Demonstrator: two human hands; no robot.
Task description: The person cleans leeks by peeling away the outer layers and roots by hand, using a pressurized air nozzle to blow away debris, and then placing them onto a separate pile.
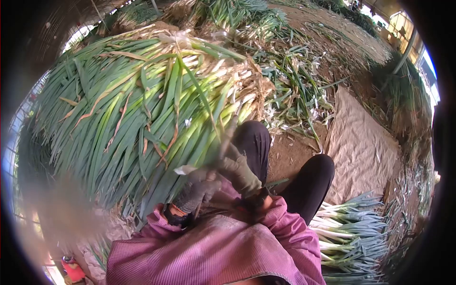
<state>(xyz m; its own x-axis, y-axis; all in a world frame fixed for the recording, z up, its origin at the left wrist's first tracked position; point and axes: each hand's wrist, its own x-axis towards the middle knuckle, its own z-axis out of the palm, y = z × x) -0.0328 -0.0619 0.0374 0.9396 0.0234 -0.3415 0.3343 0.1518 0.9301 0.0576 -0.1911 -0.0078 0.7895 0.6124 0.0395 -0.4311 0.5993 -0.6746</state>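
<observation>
A big heap of green onions (137, 109), long green leaves to the left and white root ends to the right, lies in front of my knees. Both my hands wear work gloves and meet close together over my lap, at the near edge of the heap. My left hand (197, 190), in a dark grey glove, is closed with bent fingers; a small white piece (185, 169) shows beside it, and I cannot tell what it grips. My right hand (241, 175), in a paler glove, is against the left, its fingers smeared by motion.
Trimmed leaves and peelings (297, 90) litter the soil beyond my knees. At right lies a brown cloth sheet (358, 142), with cleaned green onions (354, 235) laid in a row near my side. More bundles (237, 14) are piled at the back. A person in red (72, 270) is at lower left.
</observation>
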